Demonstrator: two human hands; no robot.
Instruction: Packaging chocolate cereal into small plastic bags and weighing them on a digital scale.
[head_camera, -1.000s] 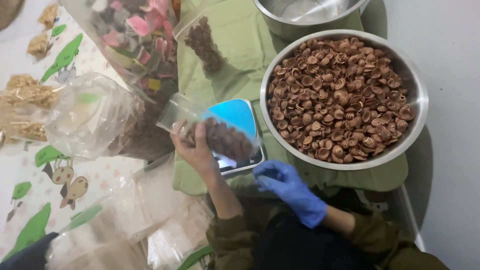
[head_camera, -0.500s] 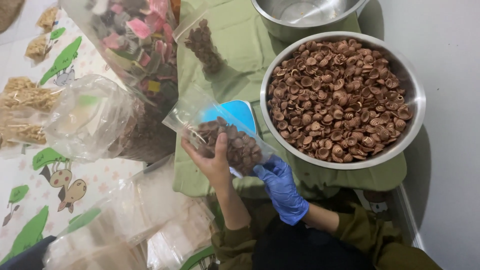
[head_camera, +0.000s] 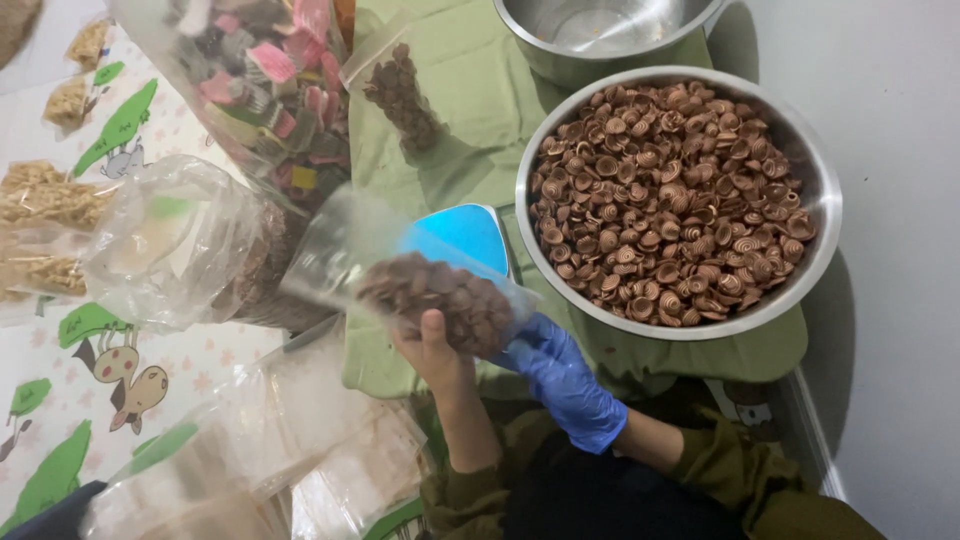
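Both of your hands grip one clear plastic bag (head_camera: 430, 290) of brown spiral snacks: your bare left hand (head_camera: 435, 350) clasps it from below, and your blue-gloved right hand (head_camera: 560, 375) pinches its right end. You hold the bag just above the blue scale (head_camera: 455, 235) on the green cloth (head_camera: 470, 90). Beside it, the big steel bowl (head_camera: 825, 200) brims with the same snacks.

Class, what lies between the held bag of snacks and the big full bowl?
In the head view, the blue scale on the green cloth sits between the bag and the bowl.
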